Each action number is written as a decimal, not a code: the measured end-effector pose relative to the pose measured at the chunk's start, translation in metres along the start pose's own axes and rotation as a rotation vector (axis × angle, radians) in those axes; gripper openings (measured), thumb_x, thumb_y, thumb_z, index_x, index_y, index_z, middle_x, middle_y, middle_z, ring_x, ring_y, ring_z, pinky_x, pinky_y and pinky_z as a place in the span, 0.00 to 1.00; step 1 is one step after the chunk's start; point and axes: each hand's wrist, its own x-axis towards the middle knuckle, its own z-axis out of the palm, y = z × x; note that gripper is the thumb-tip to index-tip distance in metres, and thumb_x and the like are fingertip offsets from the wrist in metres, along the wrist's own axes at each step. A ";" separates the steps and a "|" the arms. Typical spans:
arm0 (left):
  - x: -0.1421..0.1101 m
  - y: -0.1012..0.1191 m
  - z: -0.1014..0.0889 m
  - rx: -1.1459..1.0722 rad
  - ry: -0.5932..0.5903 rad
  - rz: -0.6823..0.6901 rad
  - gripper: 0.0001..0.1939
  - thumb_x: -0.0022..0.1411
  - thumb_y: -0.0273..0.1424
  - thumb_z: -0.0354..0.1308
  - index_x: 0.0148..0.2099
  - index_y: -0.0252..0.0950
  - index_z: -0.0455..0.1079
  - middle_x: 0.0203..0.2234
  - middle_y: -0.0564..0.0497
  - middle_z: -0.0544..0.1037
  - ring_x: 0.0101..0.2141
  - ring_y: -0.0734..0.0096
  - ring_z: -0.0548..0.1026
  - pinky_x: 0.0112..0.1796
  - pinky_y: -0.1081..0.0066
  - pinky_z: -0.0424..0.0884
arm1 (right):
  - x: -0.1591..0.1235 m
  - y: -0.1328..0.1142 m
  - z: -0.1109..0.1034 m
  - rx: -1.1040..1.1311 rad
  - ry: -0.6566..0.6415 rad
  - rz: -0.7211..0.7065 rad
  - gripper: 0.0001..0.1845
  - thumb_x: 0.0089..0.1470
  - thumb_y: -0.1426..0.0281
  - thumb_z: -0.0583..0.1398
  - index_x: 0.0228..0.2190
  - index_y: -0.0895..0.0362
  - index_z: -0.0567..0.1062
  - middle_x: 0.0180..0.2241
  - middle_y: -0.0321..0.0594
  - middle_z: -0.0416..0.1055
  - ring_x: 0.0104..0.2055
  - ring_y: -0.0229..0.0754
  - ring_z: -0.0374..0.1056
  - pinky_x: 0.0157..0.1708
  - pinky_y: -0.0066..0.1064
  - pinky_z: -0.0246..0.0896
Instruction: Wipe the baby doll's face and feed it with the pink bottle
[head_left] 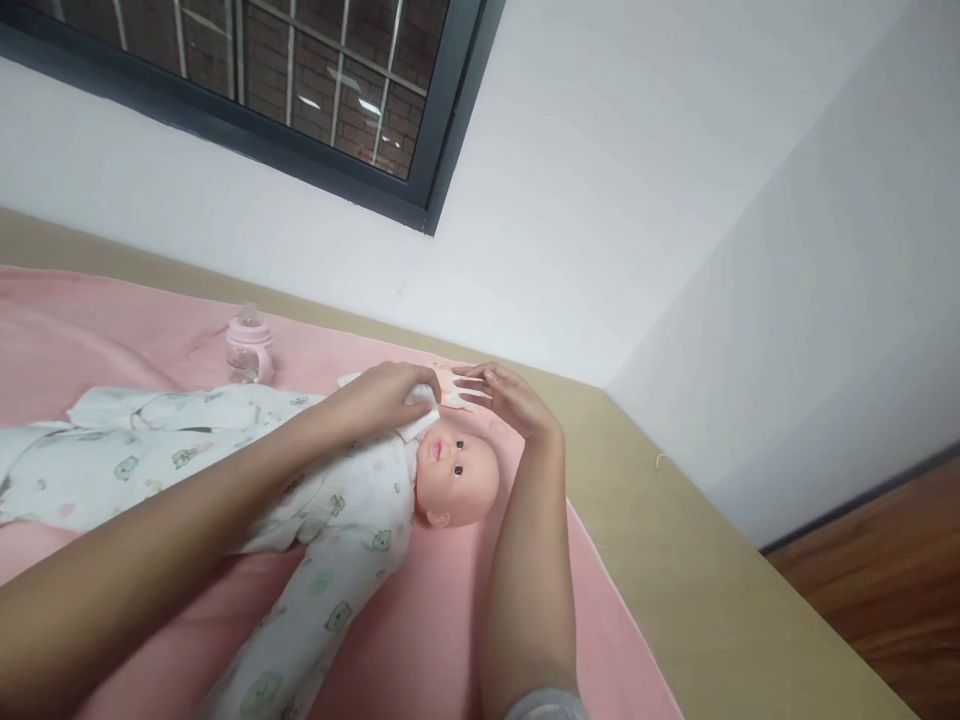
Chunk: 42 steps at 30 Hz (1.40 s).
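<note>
One pink-lidded bottle [250, 352], contents unclear, near a doll [466, 478], grip of both hands [394, 398] [523, 405] uncertain.

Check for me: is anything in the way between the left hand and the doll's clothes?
Nothing visible is in the way: the left hand touches the doll's clothes, by the doll's head. The pink-topped bottle stands apart, beyond the clothes.
</note>
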 end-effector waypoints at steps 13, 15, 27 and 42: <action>0.001 -0.012 -0.024 -0.248 0.186 -0.040 0.21 0.54 0.39 0.56 0.49 0.36 0.66 0.41 0.46 0.75 0.40 0.61 0.74 0.40 0.65 0.70 | -0.004 -0.054 0.057 -0.621 -0.011 0.043 0.10 0.52 0.67 0.58 0.30 0.56 0.79 0.34 0.38 0.76 0.39 0.40 0.69 0.42 0.32 0.63; -0.001 -0.019 -0.037 -0.268 0.242 -0.081 0.22 0.55 0.40 0.57 0.50 0.36 0.65 0.41 0.46 0.75 0.40 0.61 0.74 0.40 0.64 0.71 | -0.002 -0.048 0.046 -0.550 0.078 0.038 0.09 0.50 0.69 0.59 0.29 0.57 0.79 0.35 0.39 0.76 0.39 0.40 0.69 0.42 0.31 0.63; -0.044 -0.076 -0.116 0.032 0.687 -0.476 0.18 0.57 0.38 0.56 0.48 0.37 0.69 0.41 0.51 0.75 0.39 0.64 0.74 0.39 0.69 0.69 | 0.015 0.058 -0.019 -0.217 0.328 0.356 0.06 0.44 0.68 0.64 0.27 0.59 0.77 0.27 0.41 0.76 0.29 0.36 0.69 0.34 0.29 0.65; -0.056 -0.120 -0.125 0.031 0.588 -0.626 0.25 0.54 0.43 0.57 0.51 0.35 0.67 0.41 0.51 0.74 0.39 0.64 0.72 0.34 0.72 0.64 | 0.006 0.066 -0.046 -0.526 0.506 0.348 0.07 0.47 0.70 0.56 0.25 0.57 0.75 0.23 0.37 0.71 0.24 0.34 0.63 0.28 0.27 0.56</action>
